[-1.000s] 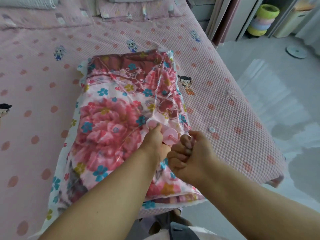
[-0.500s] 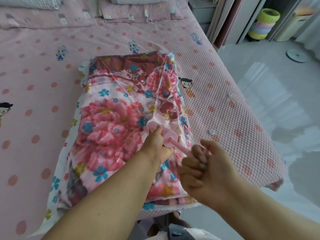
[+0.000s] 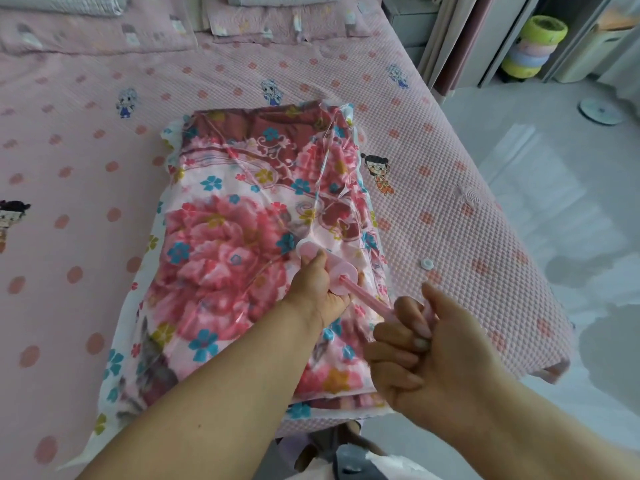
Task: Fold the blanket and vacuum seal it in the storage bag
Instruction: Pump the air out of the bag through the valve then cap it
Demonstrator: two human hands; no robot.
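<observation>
The folded blanket lies inside the clear storage bag on the pink bed. The left hand grips the pink pump body, probably to keep it pressed on the bag's valve. The right hand is clenched around the pump rod, pulled out, likely to suck air. The valve is hidden under the pump. A small white cap sits on the bed nearby.
</observation>
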